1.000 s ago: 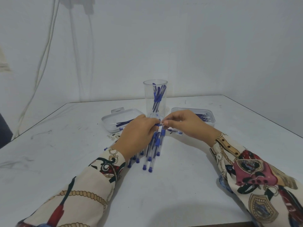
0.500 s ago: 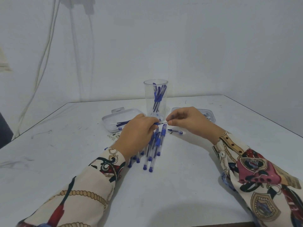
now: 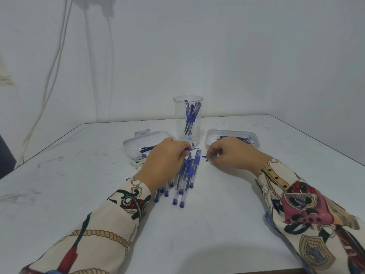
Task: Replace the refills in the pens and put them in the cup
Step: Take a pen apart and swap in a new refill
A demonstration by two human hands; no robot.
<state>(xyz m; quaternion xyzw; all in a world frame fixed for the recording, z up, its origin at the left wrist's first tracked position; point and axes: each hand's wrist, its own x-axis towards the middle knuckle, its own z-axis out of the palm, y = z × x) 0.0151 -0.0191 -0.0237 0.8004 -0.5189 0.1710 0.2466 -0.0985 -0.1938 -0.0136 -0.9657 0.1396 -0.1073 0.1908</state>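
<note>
Left hand (image 3: 165, 158) gripping pen (image 3: 192, 149) just before cup (image 3: 188, 120), tip outward for access. Right hand (image 3: 230, 153) right of cup, pinching small pen piece (image 3: 206, 158), probably kept ready for refitting.

The right hand (image 3: 235, 153) has drawn away from the left hand (image 3: 166, 161), down to the table (image 3: 217, 224).

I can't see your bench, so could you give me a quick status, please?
Left hand grips a pen. Right hand pinches a small pen part. Cup upright behind, nothing blocking.
</note>
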